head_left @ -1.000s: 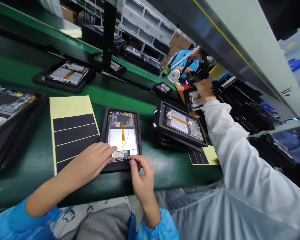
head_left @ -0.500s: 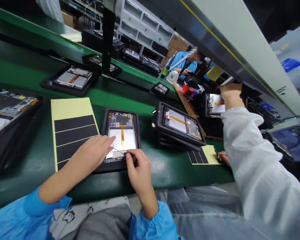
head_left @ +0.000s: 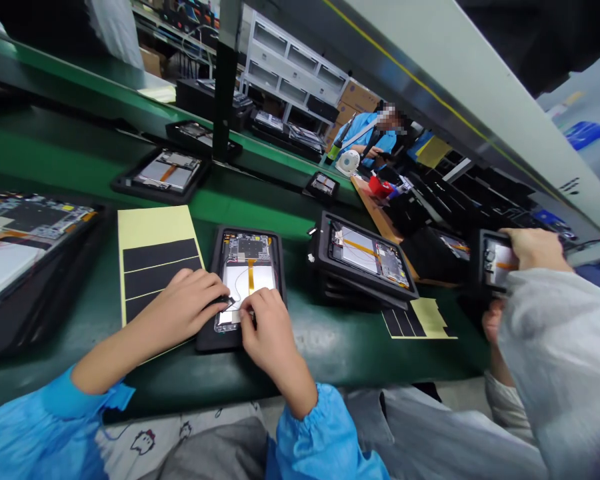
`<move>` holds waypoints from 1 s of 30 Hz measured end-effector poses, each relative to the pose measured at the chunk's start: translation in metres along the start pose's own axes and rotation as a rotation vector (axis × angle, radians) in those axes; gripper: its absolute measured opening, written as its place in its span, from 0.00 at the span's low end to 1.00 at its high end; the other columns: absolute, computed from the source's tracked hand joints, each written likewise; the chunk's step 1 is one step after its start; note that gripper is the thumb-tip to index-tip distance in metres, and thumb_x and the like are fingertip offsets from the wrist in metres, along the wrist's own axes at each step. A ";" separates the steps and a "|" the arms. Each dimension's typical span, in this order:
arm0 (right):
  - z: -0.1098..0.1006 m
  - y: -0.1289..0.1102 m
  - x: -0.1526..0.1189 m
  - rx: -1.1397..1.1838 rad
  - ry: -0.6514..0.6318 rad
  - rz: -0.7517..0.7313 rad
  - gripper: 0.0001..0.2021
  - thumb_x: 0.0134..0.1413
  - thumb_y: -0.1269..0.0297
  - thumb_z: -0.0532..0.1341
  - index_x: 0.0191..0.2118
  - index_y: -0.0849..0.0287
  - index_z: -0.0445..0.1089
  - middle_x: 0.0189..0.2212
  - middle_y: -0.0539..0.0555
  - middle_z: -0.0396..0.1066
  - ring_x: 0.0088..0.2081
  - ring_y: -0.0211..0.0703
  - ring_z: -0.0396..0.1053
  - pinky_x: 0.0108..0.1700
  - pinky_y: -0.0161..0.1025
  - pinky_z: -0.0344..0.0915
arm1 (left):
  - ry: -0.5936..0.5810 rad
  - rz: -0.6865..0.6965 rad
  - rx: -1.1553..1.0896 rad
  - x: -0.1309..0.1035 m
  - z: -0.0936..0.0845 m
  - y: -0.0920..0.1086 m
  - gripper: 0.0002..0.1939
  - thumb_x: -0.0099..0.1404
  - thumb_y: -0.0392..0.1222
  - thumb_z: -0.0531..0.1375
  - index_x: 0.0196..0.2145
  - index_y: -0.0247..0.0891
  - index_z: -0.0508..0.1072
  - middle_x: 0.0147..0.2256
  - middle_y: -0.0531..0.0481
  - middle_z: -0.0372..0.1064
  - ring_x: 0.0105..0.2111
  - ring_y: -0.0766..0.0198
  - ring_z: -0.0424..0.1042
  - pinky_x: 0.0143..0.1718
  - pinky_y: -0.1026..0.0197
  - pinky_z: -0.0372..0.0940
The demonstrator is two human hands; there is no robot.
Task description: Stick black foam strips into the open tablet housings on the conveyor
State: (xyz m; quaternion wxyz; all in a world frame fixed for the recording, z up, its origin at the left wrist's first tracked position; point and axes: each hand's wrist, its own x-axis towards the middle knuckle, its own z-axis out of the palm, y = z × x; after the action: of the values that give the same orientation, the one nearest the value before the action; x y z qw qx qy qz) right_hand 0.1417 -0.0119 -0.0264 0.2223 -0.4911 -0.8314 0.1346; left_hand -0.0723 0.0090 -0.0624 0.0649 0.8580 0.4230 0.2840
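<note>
My left hand (head_left: 190, 303) pinches a small black part (head_left: 227, 303) above the rectangular black-framed tablet (head_left: 247, 248) near the front edge of the green counter (head_left: 325, 350); I can't tell whether my right hand (head_left: 267, 327) grips anything.

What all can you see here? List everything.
Opened device: 1, white and black, centre
Small part: 1, dark, device's left side
Stacked trays: several, black, right of device
Bench: 1, green, beneath
Other opened devices: several, white and black, around the bench
Strip sheets: 2, yellow and black, either side
Fan: 1, white, back
Shelf unit: 1, grey, back
Person: 1, blue clothing, back
Co-worker's hands: 2, pale sleeves, right, one holding a framed device
Left hand: 1, blue sleeve, at the small part
Right hand: 1, blue sleeve, device's near end
</note>
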 end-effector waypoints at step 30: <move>-0.043 0.025 0.010 0.440 0.369 0.186 0.10 0.65 0.63 0.59 0.38 0.59 0.77 0.31 0.52 0.77 0.31 0.40 0.71 0.33 0.35 0.65 | -0.420 -0.200 0.264 0.042 -0.016 0.048 0.05 0.65 0.34 0.60 0.37 0.32 0.76 0.36 0.37 0.77 0.39 0.44 0.75 0.40 0.50 0.59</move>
State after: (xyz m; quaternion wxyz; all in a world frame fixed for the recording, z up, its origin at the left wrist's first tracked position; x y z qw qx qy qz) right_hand 0.1780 0.0090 0.0018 0.4573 -0.5214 -0.6793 0.2398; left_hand -0.0276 0.0087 -0.0135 0.0664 0.8531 0.5163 0.0343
